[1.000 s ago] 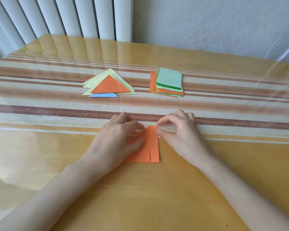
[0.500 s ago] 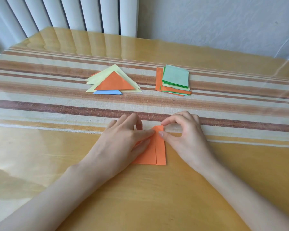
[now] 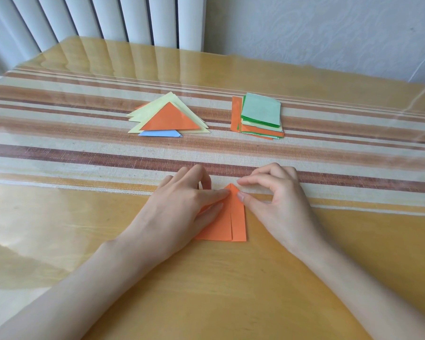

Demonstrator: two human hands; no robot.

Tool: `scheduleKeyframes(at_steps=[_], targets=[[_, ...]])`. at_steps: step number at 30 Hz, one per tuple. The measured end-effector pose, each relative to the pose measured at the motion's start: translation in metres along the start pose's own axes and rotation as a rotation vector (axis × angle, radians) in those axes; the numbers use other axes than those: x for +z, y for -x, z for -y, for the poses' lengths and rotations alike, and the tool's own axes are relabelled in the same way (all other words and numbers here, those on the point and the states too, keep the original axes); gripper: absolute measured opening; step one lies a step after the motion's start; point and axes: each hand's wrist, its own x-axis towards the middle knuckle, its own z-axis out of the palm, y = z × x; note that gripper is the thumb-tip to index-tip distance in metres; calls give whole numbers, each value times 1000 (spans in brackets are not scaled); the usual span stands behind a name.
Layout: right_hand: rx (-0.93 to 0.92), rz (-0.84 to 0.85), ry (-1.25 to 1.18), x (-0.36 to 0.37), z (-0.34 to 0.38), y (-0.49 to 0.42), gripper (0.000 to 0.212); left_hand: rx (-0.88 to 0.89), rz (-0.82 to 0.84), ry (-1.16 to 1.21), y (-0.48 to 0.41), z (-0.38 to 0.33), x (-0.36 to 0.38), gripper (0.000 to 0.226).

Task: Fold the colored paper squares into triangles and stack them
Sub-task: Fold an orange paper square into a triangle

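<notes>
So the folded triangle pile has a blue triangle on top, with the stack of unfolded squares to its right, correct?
No. The head view shows an orange triangle on top of the folded triangle pile; the blue triangle pokes out from underneath at its near edge. The stack of unfolded squares is to its right.

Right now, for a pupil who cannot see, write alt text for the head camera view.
Two hands fold an orange paper on a table: the left hand presses it flat, the right hand pinches its top right corner. Behind lie a pile of triangles, left, and a stack of squares, right.
</notes>
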Motion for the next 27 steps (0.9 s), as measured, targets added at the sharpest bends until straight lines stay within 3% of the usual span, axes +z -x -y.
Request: scheduleKeyframes(at_steps=[7, 14, 21, 27], targets=[[7, 23, -59, 1, 2, -7, 10, 10, -17, 8, -1, 0, 0, 39], [-127, -34, -13, 5, -2, -5, 6, 10, -8, 6, -2, 0, 1, 39], [-247, -28, 75, 2, -3, -8, 23, 6, -17, 0, -2, 0, 1, 38], [-434, 112, 177, -11, -14, -17, 30, 7, -12, 10, -1, 1, 1, 39]])
